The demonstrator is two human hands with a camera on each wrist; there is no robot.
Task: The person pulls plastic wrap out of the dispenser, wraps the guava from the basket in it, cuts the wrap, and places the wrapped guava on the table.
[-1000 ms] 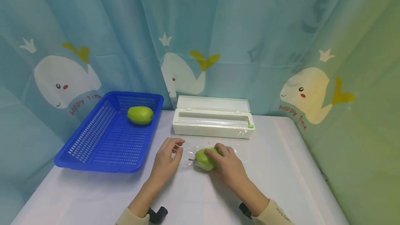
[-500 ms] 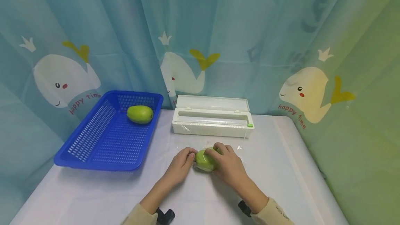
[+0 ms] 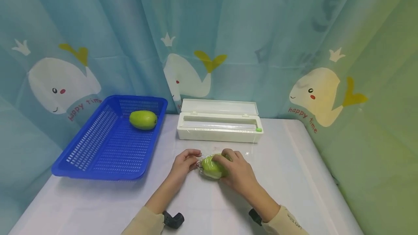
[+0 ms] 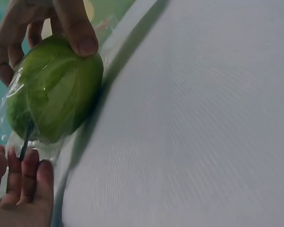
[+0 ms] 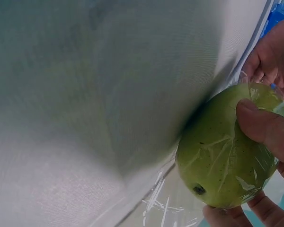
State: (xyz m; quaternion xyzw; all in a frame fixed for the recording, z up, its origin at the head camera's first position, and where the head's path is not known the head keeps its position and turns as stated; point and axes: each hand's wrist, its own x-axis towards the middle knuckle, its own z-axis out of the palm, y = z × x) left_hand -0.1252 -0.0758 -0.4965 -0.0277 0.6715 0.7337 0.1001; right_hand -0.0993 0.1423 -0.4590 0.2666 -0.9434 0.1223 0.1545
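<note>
In the head view my right hand [image 3: 240, 173] grips a green pear [image 3: 210, 168] wrapped in clear plastic film. Its thumb lies on top and the other fingers reach round the far side. My left hand [image 3: 183, 164] is at the pear's stem end, thumb and index finger apart, fingertips right at the gathered film. The dark stem [image 4: 26, 137] points toward the left fingers in the left wrist view. The right wrist view shows the pear's dark blossom end [image 5: 199, 189] under the creased film [image 5: 227, 156]. Part of the pear is hidden behind the right hand.
A blue perforated basket [image 3: 98, 175] stands at the left, with another green pear [image 3: 143, 119] in its far right corner. Behind the hands is a white film dispenser [image 3: 218, 135] with its lid raised, a roll inside. A patterned curtain [image 3: 241, 28] surrounds the white table [image 3: 287, 184].
My left hand moved right to the stem end and closed in on the film, then drew back slightly with its fingers parted. The film now bunches round the stem. The right hand kept its grip.
</note>
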